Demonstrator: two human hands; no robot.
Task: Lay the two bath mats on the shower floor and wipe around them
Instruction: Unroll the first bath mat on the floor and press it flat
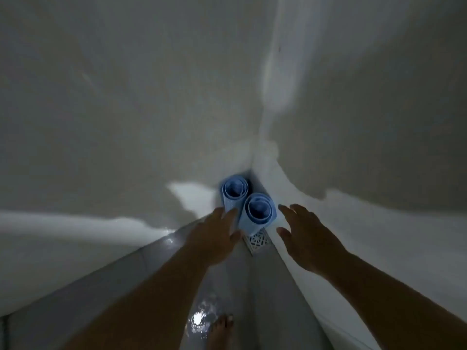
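Pale blue, the two bath mats stand rolled up on end in the corner of the shower, the rear mat (234, 188) against the walls and the front mat (258, 210) touching it, just above a white drain grate (257, 240). The left hand (214, 236) reaches with fingers straight, its fingertips (231, 212) at the rear mat's side. The right hand (305, 236) is spread, just beside the front mat without touching. A bare foot (222, 332) stands on the wet grey floor (151, 269).
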